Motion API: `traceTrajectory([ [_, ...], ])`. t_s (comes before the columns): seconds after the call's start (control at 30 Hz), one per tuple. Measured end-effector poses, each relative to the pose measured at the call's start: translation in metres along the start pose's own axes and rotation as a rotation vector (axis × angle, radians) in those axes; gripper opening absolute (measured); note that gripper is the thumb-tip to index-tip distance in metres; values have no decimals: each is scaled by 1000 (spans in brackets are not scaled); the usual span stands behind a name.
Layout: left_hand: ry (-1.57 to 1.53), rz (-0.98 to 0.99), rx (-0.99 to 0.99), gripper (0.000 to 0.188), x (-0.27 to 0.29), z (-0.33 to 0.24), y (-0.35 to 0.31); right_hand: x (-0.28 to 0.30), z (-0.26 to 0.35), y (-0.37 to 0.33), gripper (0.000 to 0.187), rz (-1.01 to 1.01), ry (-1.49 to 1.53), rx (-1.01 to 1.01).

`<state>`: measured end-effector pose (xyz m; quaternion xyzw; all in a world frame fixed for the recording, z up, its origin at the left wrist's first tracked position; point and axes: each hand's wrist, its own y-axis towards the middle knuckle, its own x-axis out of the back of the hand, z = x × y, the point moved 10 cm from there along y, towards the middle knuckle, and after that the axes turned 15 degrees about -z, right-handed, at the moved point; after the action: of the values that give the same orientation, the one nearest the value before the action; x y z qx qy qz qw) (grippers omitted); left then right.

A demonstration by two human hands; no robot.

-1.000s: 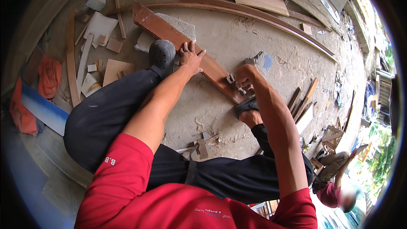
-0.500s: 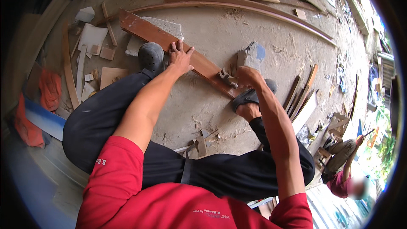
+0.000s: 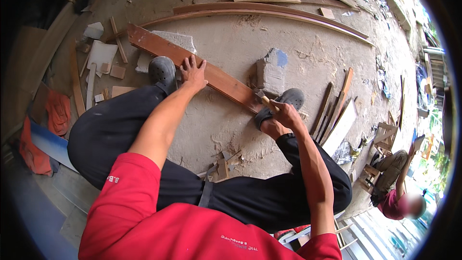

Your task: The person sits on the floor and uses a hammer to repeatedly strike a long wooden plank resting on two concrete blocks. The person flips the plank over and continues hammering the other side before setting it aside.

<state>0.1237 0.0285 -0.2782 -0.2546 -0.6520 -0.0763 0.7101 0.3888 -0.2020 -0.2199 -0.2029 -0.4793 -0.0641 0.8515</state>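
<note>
A long reddish-brown wooden plank (image 3: 219, 78) slants across the ground between my feet, its far left end over a pale block (image 3: 175, 41). My left hand (image 3: 193, 73) lies on the plank with fingers spread, beside my left clog (image 3: 162, 71). My right hand (image 3: 287, 114) is closed round the wooden handle of a hammer (image 3: 267, 101). The hammer's metal head is at the plank's near right end, small and partly hard to make out; I cannot tell whether it touches the wood. My right clog (image 3: 291, 98) is close to that end.
A grey concrete block (image 3: 271, 74) with a blue patch stands past the plank's right end. Long brown strips (image 3: 269, 9) lie farther off. Wood offcuts (image 3: 337, 103) lean at right, and scraps (image 3: 102, 54) litter the left. Another person (image 3: 392, 178) sits at far right.
My right hand has drawn nearer to me with the hammer, turning it so that its wooden handle shows. My left hand stays on the plank. The whole view has shifted slightly.
</note>
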Motion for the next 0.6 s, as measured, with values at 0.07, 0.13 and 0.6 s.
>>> traceTrajectory([
  [0.07,-194,-184,18,68,-11,-18,-9,7,16,-7,53,25,-65,33],
  [0.13,-621,-210,133,41,-5,-51,-24,31,41,-15,52,31,-138,66],
  [0.6,-1600,-100,392,36,52,-126,-155,115,153,-135,40,-39,-172,27],
])
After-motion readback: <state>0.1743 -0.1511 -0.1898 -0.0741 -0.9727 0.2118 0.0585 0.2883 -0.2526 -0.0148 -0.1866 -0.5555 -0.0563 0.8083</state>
